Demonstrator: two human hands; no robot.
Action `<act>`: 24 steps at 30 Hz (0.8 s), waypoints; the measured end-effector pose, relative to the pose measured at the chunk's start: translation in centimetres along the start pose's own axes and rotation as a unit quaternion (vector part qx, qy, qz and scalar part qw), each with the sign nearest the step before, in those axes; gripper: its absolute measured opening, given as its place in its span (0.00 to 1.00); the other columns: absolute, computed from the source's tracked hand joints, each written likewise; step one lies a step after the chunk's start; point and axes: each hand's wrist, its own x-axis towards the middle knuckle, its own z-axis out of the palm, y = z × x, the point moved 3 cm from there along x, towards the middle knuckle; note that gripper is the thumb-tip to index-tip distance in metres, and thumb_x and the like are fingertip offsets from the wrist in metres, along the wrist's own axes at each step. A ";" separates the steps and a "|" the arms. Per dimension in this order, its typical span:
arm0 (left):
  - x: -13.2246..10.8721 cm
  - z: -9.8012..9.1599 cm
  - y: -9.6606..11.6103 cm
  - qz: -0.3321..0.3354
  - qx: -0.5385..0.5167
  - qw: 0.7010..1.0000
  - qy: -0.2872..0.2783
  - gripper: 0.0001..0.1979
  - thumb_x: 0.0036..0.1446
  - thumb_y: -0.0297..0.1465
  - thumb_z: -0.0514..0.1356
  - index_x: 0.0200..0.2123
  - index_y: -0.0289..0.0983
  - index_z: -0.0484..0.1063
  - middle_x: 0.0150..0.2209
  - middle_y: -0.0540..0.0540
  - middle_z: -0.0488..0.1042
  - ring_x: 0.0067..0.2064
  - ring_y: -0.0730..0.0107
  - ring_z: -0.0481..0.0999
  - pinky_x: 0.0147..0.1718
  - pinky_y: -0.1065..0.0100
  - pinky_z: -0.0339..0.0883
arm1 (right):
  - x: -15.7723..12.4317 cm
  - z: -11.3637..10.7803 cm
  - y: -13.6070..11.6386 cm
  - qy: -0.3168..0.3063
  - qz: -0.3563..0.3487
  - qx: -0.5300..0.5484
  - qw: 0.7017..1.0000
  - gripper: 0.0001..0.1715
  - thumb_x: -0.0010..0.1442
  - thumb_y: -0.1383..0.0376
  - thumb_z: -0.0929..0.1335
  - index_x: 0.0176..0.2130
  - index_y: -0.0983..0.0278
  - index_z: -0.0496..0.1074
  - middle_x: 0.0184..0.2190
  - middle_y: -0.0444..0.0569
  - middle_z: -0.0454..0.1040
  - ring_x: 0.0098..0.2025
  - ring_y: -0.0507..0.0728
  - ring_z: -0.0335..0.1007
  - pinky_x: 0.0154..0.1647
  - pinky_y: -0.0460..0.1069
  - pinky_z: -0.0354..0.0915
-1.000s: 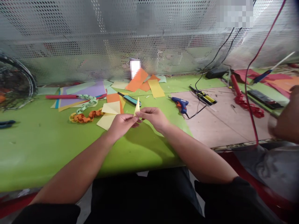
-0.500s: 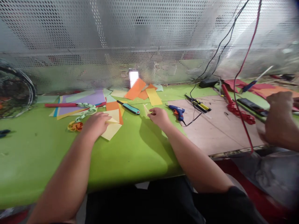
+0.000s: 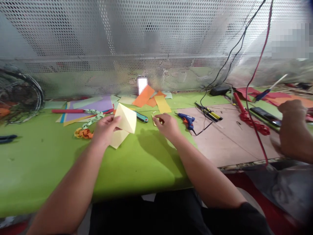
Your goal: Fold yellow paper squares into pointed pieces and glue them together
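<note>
My left hand (image 3: 107,129) pinches a creased, pale yellow sheet of paper (image 3: 126,118) between thumb and fingers, raised above the table. Below it lies another pale yellow sheet (image 3: 117,140). My right hand (image 3: 167,124) is closed, thumb to fingertips, on a small pale yellow paper piece (image 3: 154,120), most of it hidden by the fingers. Between the hands and slightly farther back rests a teal utility knife (image 3: 142,117), partly covered by the raised sheet. A blue glue gun (image 3: 187,120) lies right of my right hand.
Orange paper (image 3: 144,96), yellow paper (image 3: 163,104) and purple paper (image 3: 97,104) lie at the back. Curled paper chains (image 3: 91,119) are on the left. Black-and-yellow tools (image 3: 209,112) lie on a board (image 3: 220,143). Another person's hand (image 3: 292,120) is at far right, past a hanging red cable (image 3: 254,130).
My left hand has lifted the pale yellow sheet off the table and tilted it up. My right hand stays nearly in place with its small paper piece. The view has shifted slightly.
</note>
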 end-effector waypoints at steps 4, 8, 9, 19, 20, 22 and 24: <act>-1.4 2.6 -0.9 -0.067 -0.084 0.989 -0.101 0.20 0.44 0.41 0.80 0.36 0.35 0.83 0.35 0.42 0.84 0.36 0.61 0.83 0.38 0.59 0.80 | -1.4 1.8 -2.3 -0.145 0.012 0.314 0.938 0.35 0.66 0.41 0.70 0.58 0.63 0.76 0.52 0.57 0.81 0.50 0.61 0.79 0.48 0.53 0.74; -2.0 3.8 -1.5 -0.084 -0.091 0.986 -0.114 0.22 0.44 0.41 0.80 0.38 0.34 0.83 0.37 0.41 0.85 0.36 0.61 0.83 0.37 0.61 0.80 | -2.1 3.3 -2.6 -0.164 0.041 0.365 0.916 0.54 0.59 0.40 0.76 0.72 0.62 0.61 0.69 0.65 0.67 0.58 0.66 0.76 0.54 0.58 0.77; -2.1 3.9 -1.6 -0.078 -0.094 0.988 -0.091 0.22 0.45 0.41 0.80 0.39 0.34 0.83 0.37 0.42 0.85 0.36 0.62 0.83 0.38 0.62 0.79 | -2.1 3.2 -2.5 -0.115 0.019 0.321 0.940 0.55 0.59 0.41 0.76 0.72 0.63 0.60 0.72 0.67 0.61 0.60 0.68 0.75 0.56 0.60 0.77; -2.3 4.9 -2.5 -0.098 -0.174 0.979 -0.039 0.19 0.52 0.40 0.75 0.43 0.36 0.79 0.41 0.43 0.84 0.40 0.62 0.84 0.35 0.66 0.78 | -3.6 3.7 -3.8 -0.053 -0.325 -0.016 0.944 0.43 0.69 0.58 0.72 0.76 0.57 0.58 0.74 0.56 0.63 0.73 0.69 0.62 0.74 0.67 0.61; -2.3 4.9 -2.5 -0.096 -0.175 0.978 -0.053 0.20 0.54 0.43 0.73 0.44 0.36 0.79 0.41 0.42 0.84 0.40 0.61 0.84 0.35 0.65 0.78 | -3.6 4.0 -3.6 -0.057 -0.314 -0.004 0.948 0.39 0.70 0.61 0.70 0.75 0.56 0.60 0.73 0.54 0.64 0.72 0.68 0.64 0.72 0.65 0.63; -2.5 4.9 -2.3 -0.071 -0.161 0.980 -0.098 0.26 0.60 0.51 0.67 0.50 0.36 0.78 0.42 0.39 0.84 0.40 0.58 0.84 0.36 0.62 0.78 | -3.4 4.1 -3.4 -0.047 -0.274 0.061 0.959 0.30 0.71 0.64 0.67 0.70 0.58 0.69 0.69 0.54 0.71 0.67 0.66 0.71 0.68 0.62 0.69; -2.5 4.7 -1.9 -0.007 -0.101 0.988 -0.120 0.30 0.63 0.55 0.63 0.54 0.36 0.77 0.45 0.38 0.84 0.41 0.58 0.84 0.39 0.61 0.77 | -3.0 4.0 -2.9 -0.033 -0.183 0.159 0.969 0.21 0.73 0.59 0.66 0.60 0.60 0.78 0.57 0.54 0.81 0.56 0.64 0.79 0.59 0.59 0.75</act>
